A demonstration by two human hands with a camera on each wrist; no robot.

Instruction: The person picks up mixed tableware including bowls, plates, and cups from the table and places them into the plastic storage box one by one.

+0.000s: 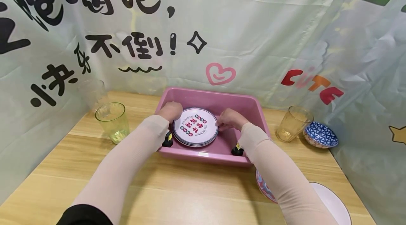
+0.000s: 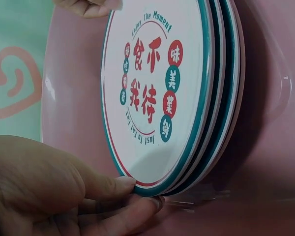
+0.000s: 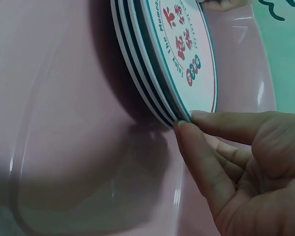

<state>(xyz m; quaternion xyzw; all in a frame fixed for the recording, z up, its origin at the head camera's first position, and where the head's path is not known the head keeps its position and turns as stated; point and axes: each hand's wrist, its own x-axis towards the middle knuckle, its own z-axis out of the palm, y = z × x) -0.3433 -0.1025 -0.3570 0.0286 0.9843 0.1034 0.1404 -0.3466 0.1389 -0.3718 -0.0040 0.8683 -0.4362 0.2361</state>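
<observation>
A stack of white plates (image 1: 195, 126) with dark green rims and red lettering sits inside a pink plastic basin (image 1: 219, 160). At the stack's left edge my left hand (image 1: 171, 111) pinches a plate rim, thumb on the top face and fingers at the underside (image 2: 103, 196). Opposite it, my right hand (image 1: 231, 119) pinches the rim of the top plate (image 3: 199, 91) between thumb and index finger. How many plates the left fingers take in, I cannot tell. In the right wrist view the lower plates lie close beneath the top one.
A green glass (image 1: 112, 121) and a clear glass (image 1: 93, 93) stand left of the basin. To its right are an amber glass (image 1: 293, 124) and a blue patterned bowl (image 1: 321, 135). A colourful dish (image 1: 264, 188) and a white plate (image 1: 331, 202) lie partly behind the right forearm.
</observation>
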